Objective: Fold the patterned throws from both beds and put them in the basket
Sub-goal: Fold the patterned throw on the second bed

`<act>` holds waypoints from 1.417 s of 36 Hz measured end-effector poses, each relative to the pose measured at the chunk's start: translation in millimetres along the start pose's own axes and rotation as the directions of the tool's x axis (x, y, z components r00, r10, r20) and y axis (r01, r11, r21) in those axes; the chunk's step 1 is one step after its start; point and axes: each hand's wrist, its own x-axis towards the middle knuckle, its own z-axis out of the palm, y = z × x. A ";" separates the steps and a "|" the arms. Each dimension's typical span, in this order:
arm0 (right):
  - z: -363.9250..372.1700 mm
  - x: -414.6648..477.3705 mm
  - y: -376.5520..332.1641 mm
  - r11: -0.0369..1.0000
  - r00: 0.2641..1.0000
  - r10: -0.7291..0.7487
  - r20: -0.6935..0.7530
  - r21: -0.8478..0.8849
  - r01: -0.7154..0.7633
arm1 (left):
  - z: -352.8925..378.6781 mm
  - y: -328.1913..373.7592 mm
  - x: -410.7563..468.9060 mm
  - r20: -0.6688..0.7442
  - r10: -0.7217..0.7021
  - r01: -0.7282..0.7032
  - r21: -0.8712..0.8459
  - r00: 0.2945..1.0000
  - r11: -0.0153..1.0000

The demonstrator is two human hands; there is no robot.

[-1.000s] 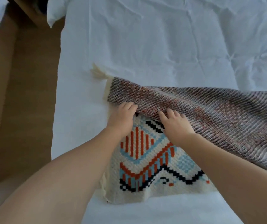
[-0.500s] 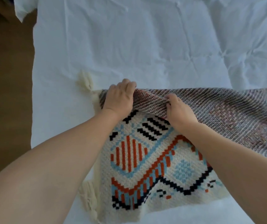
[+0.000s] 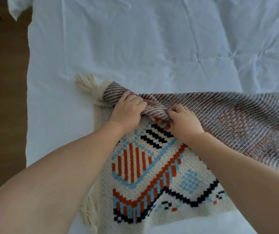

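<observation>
Presently on the bed (image 3: 135,48): patterned throw (image 3: 152,174), upper layer turned underside-up, bunched edge pinched by left hand (image 3: 127,112) and right hand (image 3: 184,122), each grip closed on cloth; best drawn across level, corners matched, then smoothed flat.

Setting: bedroom, domestic. Evidence: a bed (image 3: 152,48) fills most of the view and is covered in creased white bedding. A white pillow corner (image 3: 17,10) shows at the far left. A brown, wood-toned floor (image 3: 3,98) runs along the bed's left side. A knitted patterned throw (image 3: 152,174) with cream tassels (image 3: 86,81) lies on the bed's near part.
</observation>
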 end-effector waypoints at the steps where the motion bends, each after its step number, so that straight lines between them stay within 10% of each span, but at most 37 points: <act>1: -3.0 -1.3 -0.9 0.998 0.999 0.028 -0.024 0.059 -0.027 | -4.1 0.8 -0.4 -0.001 0.006 -0.006 -0.025 1.000 1.000; 8: -33.1 -22.6 -11.7 0.936 0.989 0.144 -0.019 0.326 -0.130 | -38.2 7.1 -14.1 0.068 -0.045 0.051 -0.092 0.997 0.994; 23: -53.5 -67.8 -37.4 1.000 0.998 -0.024 0.058 -0.016 0.025 | -59.2 13.1 -78.9 0.049 -0.217 0.217 -0.008 0.975 0.976; 30: -34.4 -86.8 -32.6 0.981 0.980 0.130 0.150 -0.161 -0.105 | -56.8 1.3 -130.7 0.011 -0.253 0.251 0.081 0.968 0.965; 51: 39.3 -225.6 -0.7 0.965 0.966 -0.004 0.258 -0.252 0.071 | -25.4 112.0 -287.3 0.099 -0.350 0.349 0.028 0.932 0.937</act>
